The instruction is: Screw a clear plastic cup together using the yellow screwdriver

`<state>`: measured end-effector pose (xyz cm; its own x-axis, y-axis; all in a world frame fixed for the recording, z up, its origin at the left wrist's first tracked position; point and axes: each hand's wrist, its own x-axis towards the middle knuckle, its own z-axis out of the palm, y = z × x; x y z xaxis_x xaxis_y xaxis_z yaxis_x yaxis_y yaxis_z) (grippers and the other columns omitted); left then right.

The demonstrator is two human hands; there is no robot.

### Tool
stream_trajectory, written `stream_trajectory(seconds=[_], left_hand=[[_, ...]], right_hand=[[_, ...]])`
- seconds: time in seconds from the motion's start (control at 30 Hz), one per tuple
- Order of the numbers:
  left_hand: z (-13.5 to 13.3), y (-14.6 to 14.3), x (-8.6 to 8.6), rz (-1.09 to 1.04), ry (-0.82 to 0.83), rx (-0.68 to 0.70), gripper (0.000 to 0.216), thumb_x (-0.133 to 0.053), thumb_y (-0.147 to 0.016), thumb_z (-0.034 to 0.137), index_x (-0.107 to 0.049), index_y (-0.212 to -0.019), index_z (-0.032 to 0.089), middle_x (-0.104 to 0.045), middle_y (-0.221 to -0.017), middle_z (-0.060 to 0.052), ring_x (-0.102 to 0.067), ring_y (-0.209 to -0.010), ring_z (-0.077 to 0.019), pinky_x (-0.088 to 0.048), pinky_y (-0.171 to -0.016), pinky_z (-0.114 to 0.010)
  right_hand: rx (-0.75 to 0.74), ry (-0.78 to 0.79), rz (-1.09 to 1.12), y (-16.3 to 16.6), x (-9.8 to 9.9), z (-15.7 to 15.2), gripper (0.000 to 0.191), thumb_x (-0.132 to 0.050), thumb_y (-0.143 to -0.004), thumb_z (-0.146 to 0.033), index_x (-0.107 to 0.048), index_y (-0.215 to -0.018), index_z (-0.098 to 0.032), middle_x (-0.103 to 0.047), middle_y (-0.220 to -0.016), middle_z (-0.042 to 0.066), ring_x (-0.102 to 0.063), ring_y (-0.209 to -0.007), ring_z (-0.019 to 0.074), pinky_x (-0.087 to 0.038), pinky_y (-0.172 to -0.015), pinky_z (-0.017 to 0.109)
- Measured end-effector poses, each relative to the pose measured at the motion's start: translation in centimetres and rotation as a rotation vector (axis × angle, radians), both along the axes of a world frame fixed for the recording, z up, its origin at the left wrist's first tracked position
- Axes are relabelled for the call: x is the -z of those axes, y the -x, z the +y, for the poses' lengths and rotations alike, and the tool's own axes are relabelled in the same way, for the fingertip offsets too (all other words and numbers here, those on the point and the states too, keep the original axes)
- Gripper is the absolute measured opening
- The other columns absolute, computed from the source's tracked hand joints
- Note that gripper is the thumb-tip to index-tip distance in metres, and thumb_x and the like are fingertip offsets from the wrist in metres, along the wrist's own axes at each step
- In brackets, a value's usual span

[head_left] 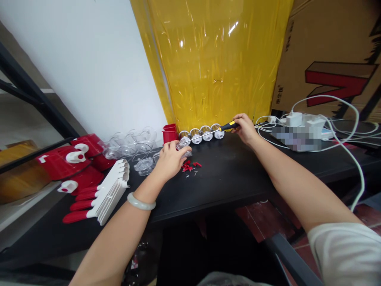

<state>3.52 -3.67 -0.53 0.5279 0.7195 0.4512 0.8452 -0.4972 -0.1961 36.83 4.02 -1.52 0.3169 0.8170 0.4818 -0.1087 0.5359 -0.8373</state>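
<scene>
My left hand (170, 159) is closed round a small clear plastic spool (184, 148) held just above the black table (226, 178). My right hand (244, 127) grips the yellow-and-black handle of a screwdriver (212, 132), whose thin shaft points left toward the spool. Small red clips (190, 165) and tiny screws lie on the table right of my left hand. A row of several spools wound with gold wire (201, 134) stands behind the screwdriver against a yellow plastic sheet (214, 59).
Clear empty spools (129, 145) and a red cup (169, 133) sit at the back left. Red and white plastic parts (98, 186) lie along the left edge. A white power strip with chargers and cables (300, 125) is at the right, before a cardboard box (333, 55).
</scene>
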Motion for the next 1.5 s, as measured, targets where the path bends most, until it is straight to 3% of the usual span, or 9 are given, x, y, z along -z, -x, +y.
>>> stream_trajectory(seconds=[0.13, 0.3, 0.57, 0.77, 0.9, 1.07, 1.2, 1.33, 1.5], left_hand=[[0.2, 0.0, 0.1, 0.001, -0.007, 0.004, 0.039, -0.059, -0.095, 0.028, -0.061, -0.133, 0.035, -0.044, -0.138, -0.014, -0.042, -0.126, -0.0357, -0.046, -0.100, -0.055], [0.1, 0.0, 0.2, 0.004, -0.012, 0.003, 0.038, -0.059, -0.095, 0.028, -0.062, -0.133, 0.035, -0.044, -0.138, -0.014, -0.042, -0.125, -0.0359, -0.047, -0.100, -0.055], [0.0, 0.0, 0.0, 0.004, -0.002, -0.003, 0.039, -0.060, -0.094, 0.028, -0.062, -0.133, 0.035, -0.044, -0.138, -0.014, -0.042, -0.126, -0.0353, -0.047, -0.101, -0.055], [0.1, 0.0, 0.1, -0.001, -0.009, 0.004, 0.039, -0.060, -0.094, 0.028, -0.062, -0.132, 0.035, -0.045, -0.137, -0.014, -0.042, -0.125, -0.0357, -0.047, -0.100, -0.055], [0.1, 0.0, 0.2, 0.000, -0.008, 0.005, 0.039, -0.059, -0.095, 0.030, -0.061, -0.133, 0.036, -0.045, -0.137, -0.014, -0.041, -0.126, -0.0354, -0.047, -0.099, -0.056], [0.2, 0.1, 0.2, -0.005, -0.011, 0.006, 0.039, -0.060, -0.095, 0.029, -0.062, -0.133, 0.035, -0.044, -0.137, -0.014, -0.042, -0.125, -0.0356, -0.047, -0.099, -0.055], [0.1, 0.1, 0.3, -0.010, -0.016, 0.013, 0.039, -0.060, -0.095, 0.029, -0.061, -0.133, 0.035, -0.045, -0.137, -0.014, -0.042, -0.125, -0.0358, -0.047, -0.099, -0.055], [0.1, 0.1, 0.2, -0.012, -0.003, 0.007, 0.040, -0.060, -0.094, 0.028, -0.062, -0.133, 0.036, -0.045, -0.137, -0.014, -0.042, -0.125, -0.0354, -0.047, -0.099, -0.055], [0.1, 0.1, 0.2, -0.016, 0.000, 0.004, 0.039, -0.059, -0.095, 0.030, -0.061, -0.133, 0.036, -0.045, -0.137, -0.013, -0.041, -0.126, -0.0350, -0.047, -0.099, -0.055]], right_hand=[[-0.086, -0.026, 0.076, 0.1, 0.1, 0.0, 0.031, -0.069, -0.069, -0.045, -0.050, -0.083, -0.026, -0.054, -0.076, -0.003, -0.055, -0.059, 0.0124, -0.047, -0.045, 0.024], [0.092, 0.024, -0.058, -0.2, 0.5, 0.9, 0.045, -0.066, -0.077, -0.066, -0.049, -0.073, -0.024, -0.039, -0.056, -0.005, -0.039, -0.042, 0.0103, -0.040, -0.038, 0.025], [-0.109, 0.010, 0.116, 0.1, -0.1, -0.3, 0.027, -0.069, -0.068, -0.040, -0.051, -0.083, -0.026, -0.053, -0.073, -0.004, -0.053, -0.057, 0.0118, -0.046, -0.046, 0.023], [-0.011, 0.089, -0.025, -0.4, 0.5, 0.7, 0.053, -0.061, -0.078, -0.076, -0.047, -0.078, -0.025, -0.044, -0.056, -0.005, -0.045, -0.042, 0.0118, -0.040, -0.040, 0.025], [0.053, 0.118, -0.102, -0.6, 0.6, 0.9, 0.043, -0.072, -0.076, -0.059, -0.046, -0.073, -0.025, -0.035, -0.048, -0.009, -0.034, -0.036, 0.0094, -0.037, -0.038, 0.025], [-0.149, 0.071, 0.080, -0.2, -0.2, -0.4, 0.030, -0.070, -0.066, -0.035, -0.050, -0.086, -0.025, -0.054, -0.068, -0.006, -0.051, -0.049, 0.0094, -0.045, -0.044, 0.023], [-0.150, 0.091, 0.080, 0.0, -0.2, -0.5, 0.039, -0.073, -0.065, -0.044, -0.047, -0.087, -0.026, -0.056, -0.072, -0.006, -0.057, -0.053, 0.0115, -0.046, -0.045, 0.023], [-0.007, 0.110, -0.053, -0.3, 0.3, 0.5, 0.046, -0.068, -0.075, -0.065, -0.044, -0.078, -0.026, -0.039, -0.053, -0.008, -0.040, -0.039, 0.0102, -0.044, -0.041, 0.027], [-0.056, 0.035, -0.015, -0.4, 0.3, 0.4, 0.032, -0.068, -0.072, -0.048, -0.046, -0.079, -0.025, -0.044, -0.059, -0.007, -0.041, -0.042, 0.0093, -0.043, -0.041, 0.025]])
